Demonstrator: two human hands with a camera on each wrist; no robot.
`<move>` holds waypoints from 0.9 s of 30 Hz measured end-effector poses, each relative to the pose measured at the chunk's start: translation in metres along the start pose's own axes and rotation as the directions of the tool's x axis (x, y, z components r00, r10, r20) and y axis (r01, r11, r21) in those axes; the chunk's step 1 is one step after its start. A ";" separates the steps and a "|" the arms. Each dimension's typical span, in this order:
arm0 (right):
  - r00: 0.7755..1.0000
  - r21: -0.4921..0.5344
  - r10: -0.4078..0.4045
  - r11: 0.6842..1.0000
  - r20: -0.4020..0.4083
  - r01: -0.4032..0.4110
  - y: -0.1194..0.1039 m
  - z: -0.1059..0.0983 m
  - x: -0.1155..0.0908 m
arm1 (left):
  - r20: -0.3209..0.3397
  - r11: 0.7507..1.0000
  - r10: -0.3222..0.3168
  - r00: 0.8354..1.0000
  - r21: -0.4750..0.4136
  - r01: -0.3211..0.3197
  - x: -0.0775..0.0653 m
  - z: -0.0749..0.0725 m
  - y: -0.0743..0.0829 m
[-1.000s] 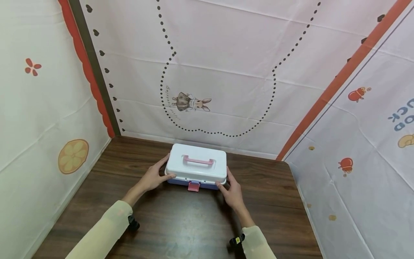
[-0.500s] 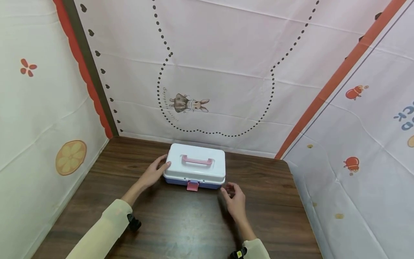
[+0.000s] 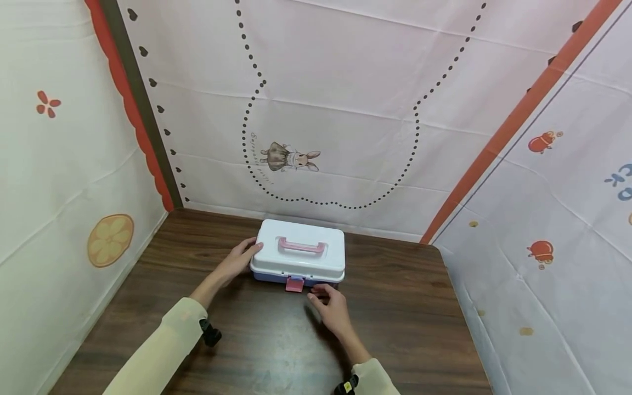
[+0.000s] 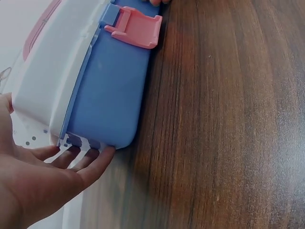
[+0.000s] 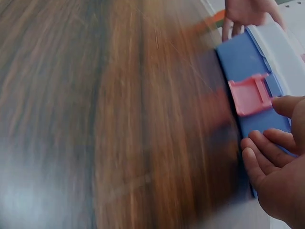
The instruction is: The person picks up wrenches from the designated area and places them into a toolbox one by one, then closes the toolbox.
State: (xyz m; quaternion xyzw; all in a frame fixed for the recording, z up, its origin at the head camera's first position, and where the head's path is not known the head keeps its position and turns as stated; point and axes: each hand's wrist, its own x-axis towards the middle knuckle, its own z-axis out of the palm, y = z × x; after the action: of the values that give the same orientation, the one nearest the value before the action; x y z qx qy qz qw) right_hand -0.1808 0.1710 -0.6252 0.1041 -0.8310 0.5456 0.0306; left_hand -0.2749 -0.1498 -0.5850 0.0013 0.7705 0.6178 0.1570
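Observation:
A storage box with a white lid (image 3: 316, 262) and a blue base (image 4: 108, 88) sits on the table, its lid down. On the lid is a pink handle (image 3: 302, 246). The pink latch (image 4: 140, 29) on the front sticks outward, away from the lid. My left hand (image 3: 238, 262) rests at the box's left end, fingertips against the end wall and thumb by the lid's corner. Just right of the latch, my right hand (image 3: 332, 308) is in front of the box with loosely bent fingers and nothing held; the right wrist view puts its thumb close beside the latch.
The box stands near the back of a dark wooden table (image 3: 395, 318). Printed white cloth hangs behind it (image 3: 340, 164) and along both sides. A black wrist camera (image 3: 211, 332) is strapped on the left forearm and another (image 3: 347, 385) on the right.
My right hand has left the box's right end and moved left along the front toward the latch. My left thumb has shifted from the front rim up to the lid's side. The box stays put.

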 end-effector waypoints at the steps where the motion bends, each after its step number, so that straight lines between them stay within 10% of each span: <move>1: 1.000 0.005 -0.002 1.000 0.003 0.002 -0.001 0.003 0.001 | 0.004 1.000 0.000 1.000 -0.002 0.000 0.000 0.000 0.000; 27: 0.993 0.253 0.087 0.962 0.076 -0.104 -0.012 0.018 0.009 | -0.023 0.999 0.015 1.000 -0.038 -0.016 0.009 0.006 -0.005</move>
State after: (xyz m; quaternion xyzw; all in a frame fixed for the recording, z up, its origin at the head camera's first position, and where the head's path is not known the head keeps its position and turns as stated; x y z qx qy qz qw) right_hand -0.1865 0.1489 -0.6201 0.0843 -0.7581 0.6457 -0.0360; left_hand -0.2811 -0.1438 -0.5927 -0.0028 0.7602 0.6337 0.1433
